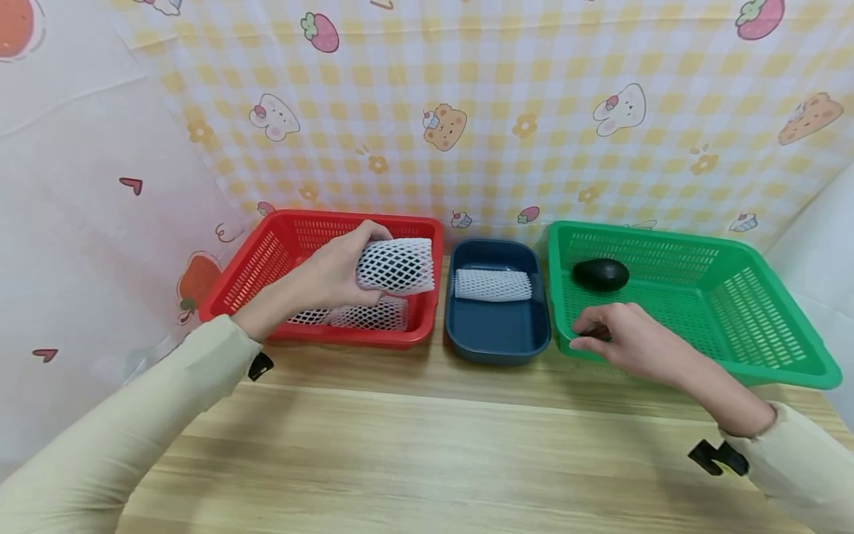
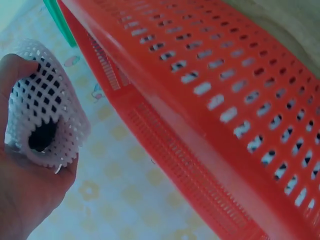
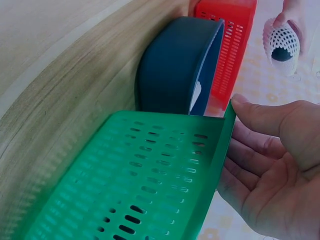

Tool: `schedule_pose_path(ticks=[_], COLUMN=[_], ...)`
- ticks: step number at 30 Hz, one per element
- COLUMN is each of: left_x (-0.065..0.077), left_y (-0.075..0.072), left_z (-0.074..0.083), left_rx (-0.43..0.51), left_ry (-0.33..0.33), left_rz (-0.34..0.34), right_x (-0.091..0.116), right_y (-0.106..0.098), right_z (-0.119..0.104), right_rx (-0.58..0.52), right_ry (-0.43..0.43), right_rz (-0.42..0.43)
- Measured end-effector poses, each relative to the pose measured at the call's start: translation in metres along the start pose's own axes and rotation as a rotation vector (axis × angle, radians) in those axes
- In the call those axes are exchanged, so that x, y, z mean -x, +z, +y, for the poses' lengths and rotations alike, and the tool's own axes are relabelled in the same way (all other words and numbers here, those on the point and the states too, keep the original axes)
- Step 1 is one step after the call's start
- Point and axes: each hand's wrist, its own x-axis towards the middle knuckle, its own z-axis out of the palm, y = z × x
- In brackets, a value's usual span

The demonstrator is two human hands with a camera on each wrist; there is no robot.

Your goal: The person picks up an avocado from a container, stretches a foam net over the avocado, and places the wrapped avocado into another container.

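In the head view my left hand [image 1: 336, 267] grips a white foam net sleeve [image 1: 396, 267] above the red basket [image 1: 427, 326]. A dark object [image 2: 42, 136] shows through the sleeve's open end in the left wrist view. More netted pieces [image 1: 370, 314] lie in the red basket. My right hand [image 1: 623, 337] is at the near left corner of the green basket [image 1: 734, 367], fingers loosely bent. Its palm shows bare in the right wrist view, with the thumb beside the rim. A smooth black avocado-shaped item [image 1: 600, 274] lies inside the green basket.
Between the two baskets stands a dark blue tub [image 1: 500, 334] with a white foam net sleeve [image 1: 494, 285] lying in it. A wooden tabletop [image 1: 414, 452] extends in front. Behind hangs a yellow checked cloth [image 1: 494, 170].
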Motion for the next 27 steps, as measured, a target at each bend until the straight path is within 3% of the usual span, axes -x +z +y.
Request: schedule_pose_path(ticks=[9,13,17,21,27], left_x=[-0.006,-0.01,-0.013,-0.016,-0.021], left_y=[-0.018,-0.02,-0.015,-0.007,0.005], left_z=[-0.02,-0.03,-0.039,-0.044,-0.047], left_rx=[-0.008,0.0,-0.058,-0.097,-0.109], left_ry=[-0.063,-0.122,-0.187,-0.243,-0.251], left_rz=[-0.035,-0.047,-0.049,-0.093,-0.173], right_x=[-0.001,-0.001,-0.001,-0.001,-0.001], right_y=[0.0,-0.001,0.0,0.0,0.001], right_z=[0.0,0.0,0.001,0.001,0.001], right_rx=[0.01,0.016,0.015,0.018,0.02], right_ry=[-0.012,-0.012,-0.006,-0.006,-0.007], right_rz=[-0.016,-0.02,-0.028,-0.029,-0.019])
